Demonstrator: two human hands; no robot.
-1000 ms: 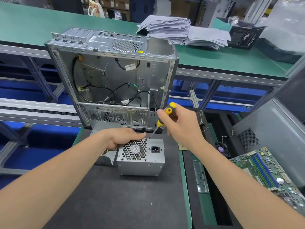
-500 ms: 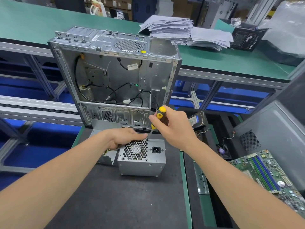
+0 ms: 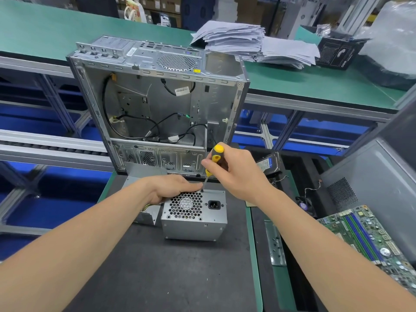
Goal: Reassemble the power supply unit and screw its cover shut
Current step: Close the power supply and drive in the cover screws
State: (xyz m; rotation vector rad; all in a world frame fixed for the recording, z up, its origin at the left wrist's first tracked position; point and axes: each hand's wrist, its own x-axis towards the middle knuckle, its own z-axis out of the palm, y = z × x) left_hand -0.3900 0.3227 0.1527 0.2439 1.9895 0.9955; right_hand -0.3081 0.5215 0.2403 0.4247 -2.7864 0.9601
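The power supply (image 3: 193, 219) sits on the dark mat (image 3: 157, 266), just in front of the open computer case (image 3: 157, 104), with its fan grille and socket facing the camera. The left hand (image 3: 173, 188) lies flat on its top, fingers fairly straight, pressing down and gripping nothing. The right hand (image 3: 234, 172) is curled round the yellow-and-black screwdriver (image 3: 215, 158), whose tip meets the top edge above the grille. A circuit board (image 3: 371, 233) lies to the right.

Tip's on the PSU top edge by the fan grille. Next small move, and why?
Probably turn the screwdriver clockwise in place: its tip meets the top edge of the power supply unit, the right hand grips the handle, and the left hand lies flat on the unit, steadying it. The screw itself is too small to see.
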